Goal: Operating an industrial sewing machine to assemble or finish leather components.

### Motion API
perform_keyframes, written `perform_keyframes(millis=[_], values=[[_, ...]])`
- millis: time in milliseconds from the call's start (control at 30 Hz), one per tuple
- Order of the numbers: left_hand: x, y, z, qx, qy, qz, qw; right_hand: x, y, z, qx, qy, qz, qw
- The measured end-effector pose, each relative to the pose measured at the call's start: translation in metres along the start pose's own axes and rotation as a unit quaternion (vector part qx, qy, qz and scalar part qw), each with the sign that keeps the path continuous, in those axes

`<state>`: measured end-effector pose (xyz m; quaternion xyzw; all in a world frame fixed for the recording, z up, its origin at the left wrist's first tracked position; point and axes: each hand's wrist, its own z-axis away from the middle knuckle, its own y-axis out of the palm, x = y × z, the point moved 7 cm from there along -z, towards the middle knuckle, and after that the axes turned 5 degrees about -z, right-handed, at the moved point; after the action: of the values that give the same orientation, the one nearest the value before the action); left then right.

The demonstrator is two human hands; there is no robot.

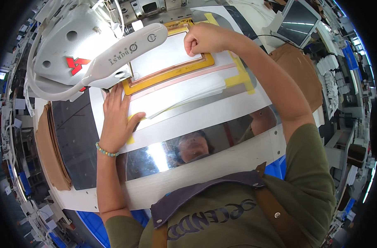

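The right hand (pixel 200 39) is over the right end of the yellow frame (pixel 172 75), its fingers curled together above the white panel (pixel 155 56) inside; whether they grip anything, I cannot tell. The left hand (pixel 116 124) lies flat just beside the frame's near left corner, fingers stretched out and thumb apart, with a beaded bracelet (pixel 107 151) at the wrist. On the near side of the frame come a pink strip (pixel 163 87), some thin white sheets (pixel 196 91) and, further out, a shiny dark plate (pixel 225 138). Yellow tape (pixel 243 74) runs just right of the frame. To the frame's left stands a white machine (pixel 58 45), and a white lamp (pixel 126 51) stretches toward the frame from there. Well apart, 1 screen (pixel 300 18) sits right of the frame, and brown paper (pixel 52 149) is stacked to its left
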<state>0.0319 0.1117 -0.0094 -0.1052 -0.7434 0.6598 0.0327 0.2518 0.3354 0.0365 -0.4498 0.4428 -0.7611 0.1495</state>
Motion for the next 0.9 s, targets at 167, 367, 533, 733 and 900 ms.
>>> perform_keyframes(millis=[167,367,533,733,900], values=[[-0.002,0.002,0.0,0.008,0.006,-0.008,1.0,0.0,0.003,0.006,0.018,0.029,0.01,0.999],[0.0,0.005,-0.001,0.004,0.007,-0.019,1.0,-0.003,0.006,0.0,0.024,0.011,0.045,0.999],[0.001,0.005,-0.001,-0.002,0.008,-0.006,1.0,0.003,0.005,-0.005,0.063,0.081,0.18,0.978],[0.003,0.005,0.006,-0.012,0.011,-0.033,0.999,0.03,0.016,0.002,0.041,-0.007,0.056,0.998],[-0.001,0.007,0.0,-0.008,0.011,-0.018,1.0,0.016,0.031,0.01,-0.03,-0.064,0.256,0.964]])
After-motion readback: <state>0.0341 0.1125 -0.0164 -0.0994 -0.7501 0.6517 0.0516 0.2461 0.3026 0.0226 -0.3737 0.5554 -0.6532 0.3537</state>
